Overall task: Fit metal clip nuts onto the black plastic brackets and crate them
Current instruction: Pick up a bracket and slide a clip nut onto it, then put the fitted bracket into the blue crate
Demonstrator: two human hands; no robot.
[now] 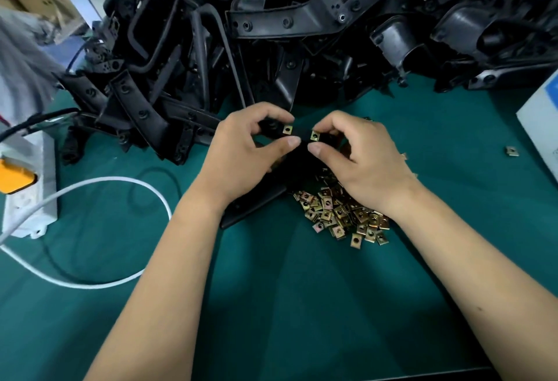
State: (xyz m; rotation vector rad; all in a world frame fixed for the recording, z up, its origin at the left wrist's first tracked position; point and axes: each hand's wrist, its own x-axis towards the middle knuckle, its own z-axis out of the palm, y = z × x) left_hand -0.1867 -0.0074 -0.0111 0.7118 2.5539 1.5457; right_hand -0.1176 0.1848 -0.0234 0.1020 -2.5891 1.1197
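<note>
Both hands gripped one black plastic bracket [302, 134] above the green mat, left hand [247, 151] and right hand [356, 154] each pinching beside a fitted clip nut [287, 129]. It looked light and stiff (nuts probably sharp-edged), best held by its edges.

The table cover [302, 305] is plain dark green. The heap of brackets [271, 33] at the far side is black. The pile of clip nuts [341, 214] near the middle is brassy gold. On the left, a white cable [145, 187] and a white power strip [30, 199] carrying a yellow-orange block [15, 176].
</note>
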